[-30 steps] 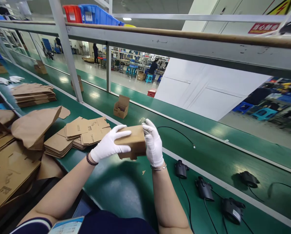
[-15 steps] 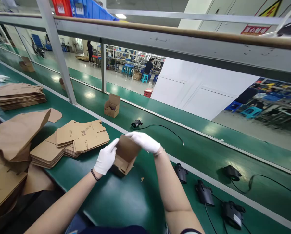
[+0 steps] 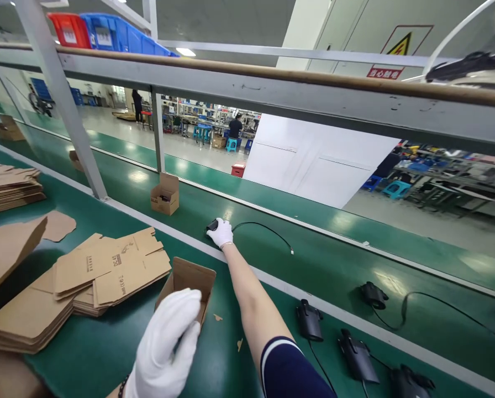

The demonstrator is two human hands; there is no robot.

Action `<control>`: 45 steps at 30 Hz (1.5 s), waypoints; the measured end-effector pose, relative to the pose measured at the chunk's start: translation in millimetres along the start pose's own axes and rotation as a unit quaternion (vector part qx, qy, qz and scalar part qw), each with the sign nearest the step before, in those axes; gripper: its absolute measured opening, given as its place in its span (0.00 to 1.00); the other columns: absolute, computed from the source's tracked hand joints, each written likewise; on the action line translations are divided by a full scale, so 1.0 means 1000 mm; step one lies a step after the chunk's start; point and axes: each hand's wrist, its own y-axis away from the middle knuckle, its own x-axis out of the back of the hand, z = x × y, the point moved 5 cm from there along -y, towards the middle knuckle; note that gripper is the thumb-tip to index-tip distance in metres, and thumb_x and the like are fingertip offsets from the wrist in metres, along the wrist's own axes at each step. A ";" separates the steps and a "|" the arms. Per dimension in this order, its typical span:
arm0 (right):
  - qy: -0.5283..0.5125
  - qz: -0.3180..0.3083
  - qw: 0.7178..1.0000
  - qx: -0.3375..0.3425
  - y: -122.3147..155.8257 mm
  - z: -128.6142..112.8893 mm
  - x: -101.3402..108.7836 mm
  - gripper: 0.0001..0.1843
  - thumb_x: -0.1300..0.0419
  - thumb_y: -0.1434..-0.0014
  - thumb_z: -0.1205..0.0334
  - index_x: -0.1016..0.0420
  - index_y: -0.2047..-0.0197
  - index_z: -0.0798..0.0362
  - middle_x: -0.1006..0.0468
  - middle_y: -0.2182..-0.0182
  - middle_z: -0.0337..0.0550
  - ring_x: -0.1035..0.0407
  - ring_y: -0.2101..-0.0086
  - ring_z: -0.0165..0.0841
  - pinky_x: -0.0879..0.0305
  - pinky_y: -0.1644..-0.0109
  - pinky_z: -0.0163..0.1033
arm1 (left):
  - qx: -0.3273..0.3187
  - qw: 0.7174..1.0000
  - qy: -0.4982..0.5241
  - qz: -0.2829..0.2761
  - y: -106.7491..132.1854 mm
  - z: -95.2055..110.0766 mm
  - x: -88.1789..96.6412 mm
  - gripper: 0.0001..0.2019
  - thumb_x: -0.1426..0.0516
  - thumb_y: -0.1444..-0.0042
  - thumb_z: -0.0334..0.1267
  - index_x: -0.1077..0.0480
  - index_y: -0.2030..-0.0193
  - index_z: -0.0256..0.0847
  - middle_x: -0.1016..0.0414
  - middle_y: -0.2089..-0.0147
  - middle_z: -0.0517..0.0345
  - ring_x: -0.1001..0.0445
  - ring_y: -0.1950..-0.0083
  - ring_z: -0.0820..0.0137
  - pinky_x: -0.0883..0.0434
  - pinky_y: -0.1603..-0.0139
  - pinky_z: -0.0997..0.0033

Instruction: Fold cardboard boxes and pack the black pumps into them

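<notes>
Black plastic shows past the fingertips of the right hand, and I take it as one end of a black device lying on the far green belt, just beyond the pale strip. That hand is stretched out at arm's length, gloved in white, its fingers bent over the device and touching it; from where I sit I cannot tell whether the grip is closed. A thin black cable curves away to the right and ends in a small white plug.

Nearer to me, an open carton stands on the near green surface with its lid flap raised. I see the left hand in front of it, partly covering it, fingers together and gently curved, thumb apart, nothing visible in its hold. I cannot tell whether it touches the cardboard.

Two paper scraps lie to the right of the carton, and flat cartons are piled to its left. Up the belt I make out a second open box. At lower right, three more black units sit on the near side of the strip, with another unit beyond it.
</notes>
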 end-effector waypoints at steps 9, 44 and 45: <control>0.010 0.215 0.909 0.357 0.182 0.029 0.127 0.36 0.39 0.47 0.64 0.43 0.36 0.49 0.31 0.47 0.53 0.35 0.47 0.44 0.36 0.42 0.55 | 0.320 0.920 0.200 -0.107 -0.026 0.016 -0.101 0.34 0.42 0.43 0.38 0.48 0.31 0.45 0.44 0.29 0.48 0.44 0.29 0.55 0.42 0.30 0.52; -0.055 0.136 0.921 0.361 0.257 -0.050 0.217 0.10 0.43 0.37 0.54 0.24 0.62 0.50 0.21 0.69 0.41 0.29 0.69 0.30 0.36 0.63 0.34 | 0.351 0.747 0.494 -0.274 -0.030 0.003 -0.047 0.69 0.25 0.73 0.42 0.63 0.27 0.45 0.27 0.63 0.60 0.29 0.69 0.72 0.32 0.63 0.70; -0.095 0.120 0.936 0.318 0.237 -0.046 0.210 0.11 0.41 0.39 0.52 0.25 0.64 0.50 0.22 0.70 0.39 0.29 0.70 0.30 0.35 0.64 0.34 | 0.333 0.737 0.492 -0.322 -0.026 0.012 -0.046 0.72 0.25 0.75 0.39 0.65 0.27 0.43 0.27 0.65 0.60 0.29 0.68 0.71 0.32 0.62 0.68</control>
